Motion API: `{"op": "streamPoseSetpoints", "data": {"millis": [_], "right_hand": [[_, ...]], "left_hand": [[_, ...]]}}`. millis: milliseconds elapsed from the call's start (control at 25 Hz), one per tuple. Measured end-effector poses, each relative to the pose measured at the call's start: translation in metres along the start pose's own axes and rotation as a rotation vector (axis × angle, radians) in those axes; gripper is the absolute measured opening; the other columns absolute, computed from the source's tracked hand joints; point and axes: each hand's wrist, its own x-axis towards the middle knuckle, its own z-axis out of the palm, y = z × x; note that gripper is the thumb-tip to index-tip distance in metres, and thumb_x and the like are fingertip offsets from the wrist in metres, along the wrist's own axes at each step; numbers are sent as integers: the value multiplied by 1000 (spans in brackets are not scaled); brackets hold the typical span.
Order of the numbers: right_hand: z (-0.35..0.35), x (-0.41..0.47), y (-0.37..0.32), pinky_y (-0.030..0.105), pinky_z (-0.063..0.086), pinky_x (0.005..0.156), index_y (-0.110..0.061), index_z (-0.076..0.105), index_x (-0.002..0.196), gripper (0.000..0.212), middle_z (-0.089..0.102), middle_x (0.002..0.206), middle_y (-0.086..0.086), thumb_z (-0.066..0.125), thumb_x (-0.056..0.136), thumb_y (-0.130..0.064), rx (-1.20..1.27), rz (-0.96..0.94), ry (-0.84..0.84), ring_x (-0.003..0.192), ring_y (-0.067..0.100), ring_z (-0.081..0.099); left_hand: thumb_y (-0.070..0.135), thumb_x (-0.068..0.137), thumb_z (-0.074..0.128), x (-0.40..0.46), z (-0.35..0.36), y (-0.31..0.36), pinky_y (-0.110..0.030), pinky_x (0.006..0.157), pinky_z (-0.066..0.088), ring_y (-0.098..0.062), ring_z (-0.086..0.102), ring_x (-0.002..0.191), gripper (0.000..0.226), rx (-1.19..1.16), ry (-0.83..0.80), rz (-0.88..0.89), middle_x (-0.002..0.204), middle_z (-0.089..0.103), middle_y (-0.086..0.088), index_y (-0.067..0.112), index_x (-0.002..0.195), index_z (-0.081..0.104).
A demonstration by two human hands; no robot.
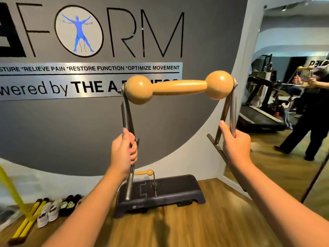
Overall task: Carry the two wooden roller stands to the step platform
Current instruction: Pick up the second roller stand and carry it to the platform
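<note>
Because its weight sits high in the wooden roller (179,87), the roller stand (226,111) is carried upright in the air, one steel leg in each grip: left hand (123,152) and right hand (235,146) both wrapped tight round the metal. Below and ahead, the step platform (170,190) lies on the floor against the wall, a smaller roller stand (149,175) apparently already on it.
</note>
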Motion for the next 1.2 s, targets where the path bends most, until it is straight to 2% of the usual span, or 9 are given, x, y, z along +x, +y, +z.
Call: {"op": "streamPoseSetpoints", "data": {"millis": [160,280,400,480,560,640,880,1040,1200], "right_hand": [[57,62,63,35,39,54,-24,51,59,53,46,49,-10,64,89,-65,-30,50,38,55,17,47],[102,106,96,40,39,56,-18,50,62,54,46,58,2,63,90,-63,-3,73,93,58,19,46],[142,151,123,35,40,55,-14,50,65,51,44,54,-4,66,94,-53,28,85,81,52,9,45],[163,182,139,32,40,52,-14,51,64,51,43,49,-10,65,95,-52,15,82,85,47,4,44],[179,208,154,27,40,47,-15,50,62,51,43,47,-10,65,97,-50,15,76,91,46,3,45],[191,239,179,19,38,41,-16,50,59,52,45,44,-12,66,97,-48,20,77,85,44,1,47],[225,332,264,13,30,38,-23,44,53,54,42,42,-13,68,98,-44,48,65,53,40,2,41],[243,394,334,13,32,42,-26,49,50,55,44,44,-12,67,99,-43,56,94,-9,45,3,42],[261,438,392,12,38,44,-25,53,54,51,49,46,-10,64,95,-53,40,138,-32,47,5,49]], "left_hand": [[58,105,30,88,3,-52,-25,39,14,-13,20,38,57,-96,-71,-100,51,25,-1,17,68,41],[67,103,23,156,5,-78,-25,39,15,-14,17,39,64,-88,-112,-172,51,22,-2,18,64,39],[64,105,21,223,12,-111,-34,46,11,-15,16,39,65,-92,-109,-230,50,21,-2,18,63,37],[54,107,25,263,20,-133,-37,49,11,-15,17,37,60,-98,-121,-265,46,21,0,18,61,35],[36,100,32,292,29,-155,-38,51,12,-16,17,36,46,-77,-123,-276,44,22,0,19,58,35],[30,89,34,317,44,-184,-41,53,11,-17,17,38,34,-83,-101,-280,45,22,0,19,57,34],[25,87,33,386,92,-273,-27,38,17,-14,19,37,38,-134,24,-296,45,26,2,21,50,37],[25,85,36,424,128,-331,-27,41,22,-13,22,41,36,-152,49,-270,47,28,4,23,49,42],[29,88,33,455,154,-389,-25,41,25,-12,22,42,38,-191,77,-315,46,27,5,22,52,42]]}}
